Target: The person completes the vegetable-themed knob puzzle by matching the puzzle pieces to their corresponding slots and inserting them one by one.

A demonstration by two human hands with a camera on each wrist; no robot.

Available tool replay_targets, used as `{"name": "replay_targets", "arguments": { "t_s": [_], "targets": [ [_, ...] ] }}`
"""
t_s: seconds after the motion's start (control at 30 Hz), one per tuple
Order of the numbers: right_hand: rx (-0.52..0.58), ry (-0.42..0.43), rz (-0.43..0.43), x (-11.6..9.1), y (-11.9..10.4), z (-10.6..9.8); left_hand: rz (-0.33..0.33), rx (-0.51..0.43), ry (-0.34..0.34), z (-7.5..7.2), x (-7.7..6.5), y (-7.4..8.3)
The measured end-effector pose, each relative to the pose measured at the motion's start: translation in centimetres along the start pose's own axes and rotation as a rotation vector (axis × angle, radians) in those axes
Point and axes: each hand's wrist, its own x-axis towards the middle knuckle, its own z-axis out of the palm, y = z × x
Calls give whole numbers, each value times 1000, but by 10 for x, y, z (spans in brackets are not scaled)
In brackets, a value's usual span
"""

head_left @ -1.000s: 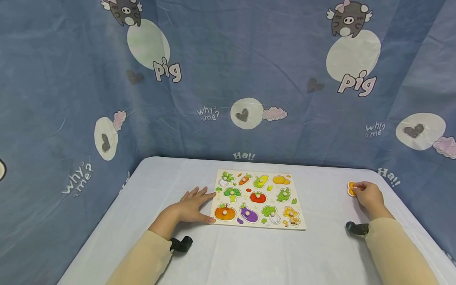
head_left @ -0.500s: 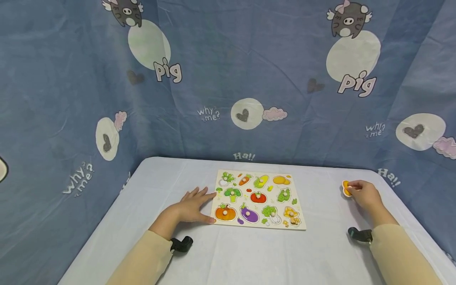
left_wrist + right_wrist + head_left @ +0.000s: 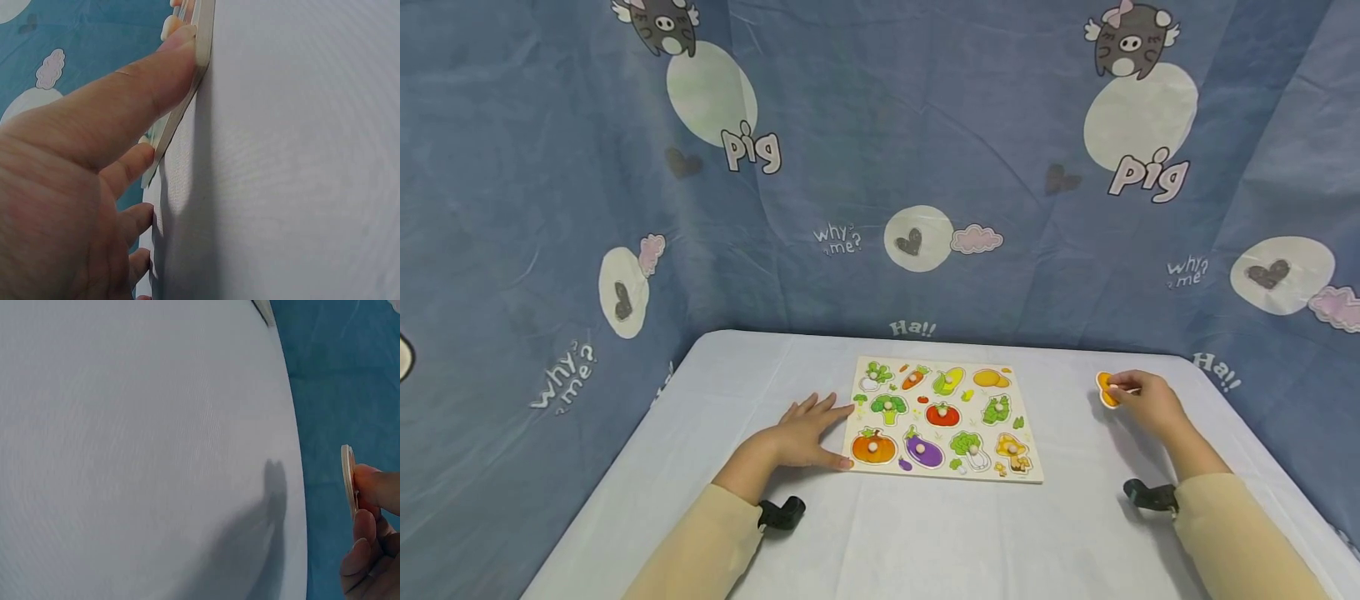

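My right hand (image 3: 1150,404) pinches an orange-yellow puzzle piece (image 3: 1106,390) with a pale rim, raised over the right side of the table. In the right wrist view, the thin wooden edge of the puzzle piece (image 3: 347,475) shows between thumb and fingers. At mid-table lies a vegetable knob puzzle board (image 3: 981,427). My left hand (image 3: 805,435) is spread flat at the board's left side, thumb on its lower left corner and index fingertip at its edge. The left wrist view shows the thumb (image 3: 137,94) on the board's edge (image 3: 203,50).
Knobbed pieces such as a tomato (image 3: 951,417) and an eggplant (image 3: 931,454) sit in the board. The top-right yellow potato shape (image 3: 988,379) shows no knob. A white cloth covers the table (image 3: 925,542); a blue printed curtain (image 3: 1000,292) hangs behind.
My right hand has moved left and slightly away from me with the puzzle piece, towards the board. The left hand and the board have stayed in place.
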Motion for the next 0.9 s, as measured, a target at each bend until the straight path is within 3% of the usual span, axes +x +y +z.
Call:
{"name": "replay_targets", "arguments": {
  "t_s": [0.37,0.9],
  "targets": [
    [20,-41,-83,2,-33,13,-7,-2,-4,0,-1,1],
    [45,-154,-124,16,-68,38,4,13,-5,-1,0,0]
  ]
}}
